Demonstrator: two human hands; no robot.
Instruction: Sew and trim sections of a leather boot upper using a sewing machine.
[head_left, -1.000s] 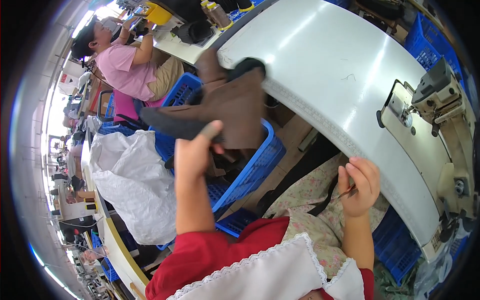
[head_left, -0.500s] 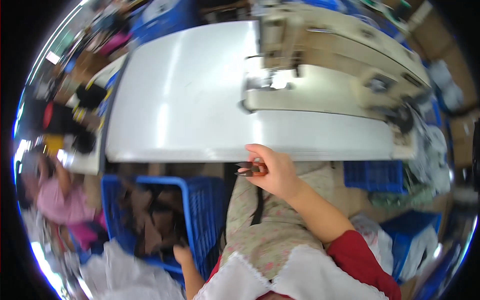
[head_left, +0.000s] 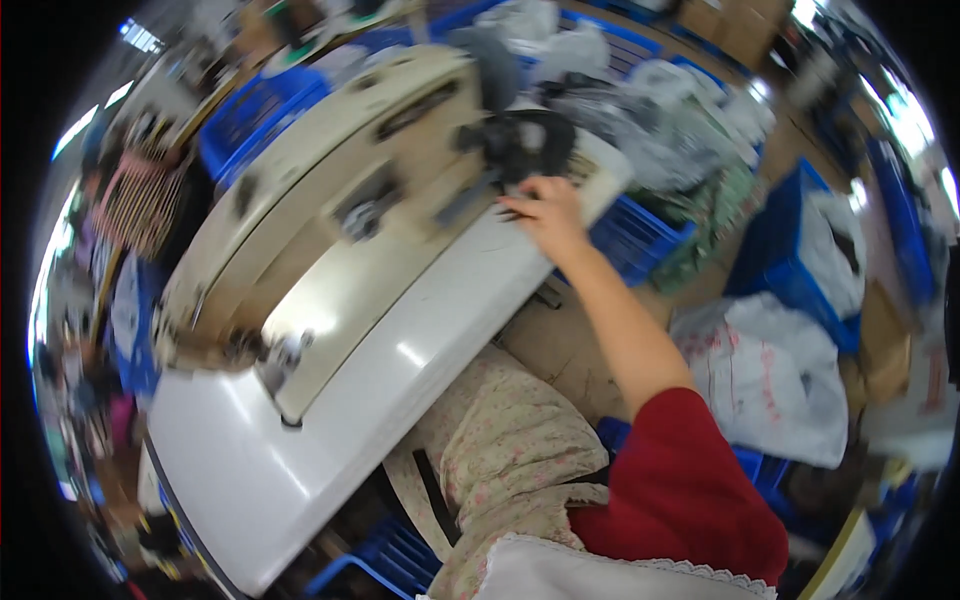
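Observation:
My right hand (head_left: 548, 215) reaches out to the far right end of the sewing machine's white table, just below the black handwheel (head_left: 540, 140). Its fingers are closed on thread snips (head_left: 510, 211), of which only a small dark part shows at the fingertips. The snips are low over the tabletop or touching it; I cannot tell which. The cream sewing machine (head_left: 330, 170) stretches from there toward the near left, its needle area (head_left: 285, 355) blurred. My left hand is out of view.
A blue crate (head_left: 640, 240) stands beyond the table's right end, beside grey plastic bags (head_left: 650, 130). White sacks (head_left: 765, 375) and a blue bin (head_left: 790, 240) are on the right. Another blue crate (head_left: 385, 560) sits under the table's near edge.
The view has swung to the right. My right hand has moved with the snips from the table's front edge to beside the handwheel. My left hand, previously at the blue crate, has left view.

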